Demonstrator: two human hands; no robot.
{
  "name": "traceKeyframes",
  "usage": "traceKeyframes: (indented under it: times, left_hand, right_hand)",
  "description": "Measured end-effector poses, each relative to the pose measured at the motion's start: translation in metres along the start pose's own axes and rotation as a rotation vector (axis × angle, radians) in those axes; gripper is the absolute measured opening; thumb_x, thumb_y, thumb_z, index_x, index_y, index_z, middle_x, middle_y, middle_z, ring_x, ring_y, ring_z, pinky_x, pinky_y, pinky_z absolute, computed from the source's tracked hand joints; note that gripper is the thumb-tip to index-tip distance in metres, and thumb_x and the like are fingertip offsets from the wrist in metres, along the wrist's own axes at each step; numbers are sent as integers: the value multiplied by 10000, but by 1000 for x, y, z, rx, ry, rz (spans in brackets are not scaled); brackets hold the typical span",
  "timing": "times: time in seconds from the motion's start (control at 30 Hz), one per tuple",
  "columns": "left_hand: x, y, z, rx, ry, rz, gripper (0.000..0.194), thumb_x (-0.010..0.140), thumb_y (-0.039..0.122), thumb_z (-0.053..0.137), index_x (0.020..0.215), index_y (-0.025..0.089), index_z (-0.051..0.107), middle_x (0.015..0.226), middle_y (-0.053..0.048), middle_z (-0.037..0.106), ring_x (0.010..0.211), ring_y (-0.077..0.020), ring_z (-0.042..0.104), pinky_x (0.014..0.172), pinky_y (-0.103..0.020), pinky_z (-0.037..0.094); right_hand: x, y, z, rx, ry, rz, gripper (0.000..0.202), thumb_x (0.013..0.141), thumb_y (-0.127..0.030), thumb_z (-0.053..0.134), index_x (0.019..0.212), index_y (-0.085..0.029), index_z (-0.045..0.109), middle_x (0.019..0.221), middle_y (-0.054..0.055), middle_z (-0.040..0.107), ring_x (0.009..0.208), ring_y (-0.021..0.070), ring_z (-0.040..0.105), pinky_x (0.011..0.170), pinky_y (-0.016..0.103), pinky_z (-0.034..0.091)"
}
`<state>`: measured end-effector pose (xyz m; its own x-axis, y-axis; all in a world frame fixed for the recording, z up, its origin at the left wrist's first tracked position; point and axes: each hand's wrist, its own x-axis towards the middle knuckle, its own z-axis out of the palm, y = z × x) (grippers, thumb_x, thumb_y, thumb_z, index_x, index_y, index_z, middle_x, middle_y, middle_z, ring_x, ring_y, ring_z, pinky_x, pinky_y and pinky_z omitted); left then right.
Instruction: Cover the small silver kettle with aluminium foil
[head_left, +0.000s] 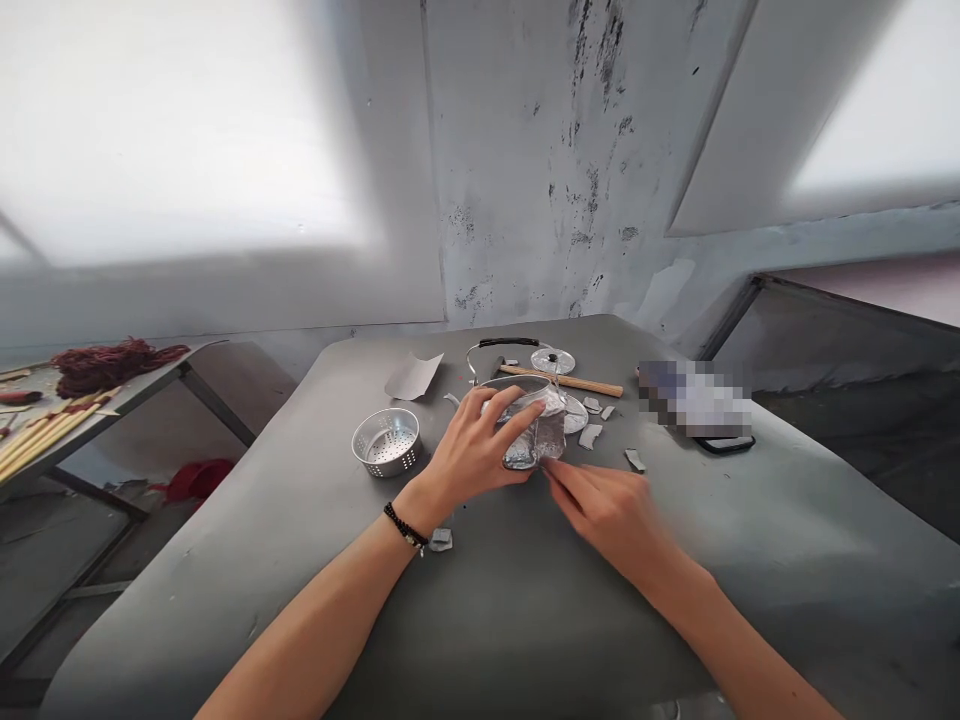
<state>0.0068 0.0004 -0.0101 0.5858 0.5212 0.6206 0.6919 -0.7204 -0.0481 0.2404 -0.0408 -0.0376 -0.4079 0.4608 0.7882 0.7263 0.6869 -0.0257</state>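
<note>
A shiny metal pot (551, 430) with a raised wire handle (508, 343) sits at the middle of the grey table. My left hand (480, 440) is spread over its near side, fingers wrapped round it. The fingers of my right hand (600, 500) are pinched together at the pot's lower edge; what they hold is too small to make out. A perforated metal basket (388, 443) stands left of my left hand. Behind the pot lie a small round lid (553, 361) and a hammer with a wooden handle (585, 384).
Scraps (590, 436) lie right of the pot, another scrap (441, 540) nearer the front. A curved grey sheet (415, 378) lies at the back left. A phone (724, 444) is on the right. A side table (150, 385) bears red fibres and sticks.
</note>
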Motion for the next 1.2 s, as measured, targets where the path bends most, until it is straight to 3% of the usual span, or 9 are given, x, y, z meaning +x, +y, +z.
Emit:
traceKeyframes:
  times: [0.37, 0.47, 0.57, 0.73, 0.83, 1.07, 1.2]
  left_hand:
    - [-2, -2, -2, -7, 15, -20, 896, 819, 376, 820, 1589, 284, 372, 1502, -141, 516, 1258, -364, 503, 1101, -560, 499]
    - [-3, -4, -4, -17, -9, -10, 911, 829, 407, 819, 1605, 307, 353, 1514, -131, 517, 1261, -365, 519, 1106, -567, 495]
    - [-3, -7, -6, -23, -27, -21, 930, 835, 411, 821, 1621, 319, 332, 1539, -119, 513, 1283, -365, 521, 1136, -573, 475]
    - [-2, -8, -12, -28, -57, 30, 944, 800, 401, 855, 1601, 285, 369, 1538, -121, 534, 1269, -356, 527, 1135, -562, 486]
    - [0, -6, -13, -24, -82, 51, 939, 801, 441, 860, 1592, 267, 387, 1541, -124, 543, 1285, -357, 525, 1135, -552, 492]
    - [-2, -11, -20, -46, -94, -11, 989, 808, 431, 858, 1631, 303, 323, 1575, -116, 528, 1333, -355, 541, 1128, -558, 514]
    - [0, -12, -27, -101, -87, -33, 1040, 817, 543, 853, 1648, 306, 274, 1609, -120, 502, 1364, -359, 541, 1122, -552, 528]
  right_hand:
    - [4, -9, 4, 15, 25, 85, 228, 1065, -145, 534, 1065, -150, 761, 722, 38, 774, 563, 139, 683, 546, 285, 374]
    - [7, -10, 3, 43, -2, 40, 227, 1069, -161, 536, 1060, -171, 763, 662, 5, 740, 525, 124, 648, 553, 277, 384]
    - [10, -9, 2, 40, 15, 31, 221, 1075, -147, 534, 1113, -161, 751, 729, 23, 771, 559, 119, 661, 564, 273, 383]
    - [14, -8, -4, 44, -17, -77, 242, 1071, -122, 514, 1026, -172, 746, 628, -17, 698, 532, 114, 628, 566, 283, 366]
    - [21, -3, -9, 24, 3, -65, 207, 1066, -120, 534, 1080, -164, 736, 671, -12, 718, 545, 108, 630, 576, 281, 370]
    - [25, -5, -2, -11, 0, -176, 236, 1056, -107, 518, 1029, -165, 745, 582, -33, 637, 507, 110, 593, 536, 302, 324]
    - [32, -4, -5, -8, 8, -139, 213, 1051, -97, 537, 1092, -157, 737, 660, -14, 702, 546, 109, 638, 558, 289, 351]
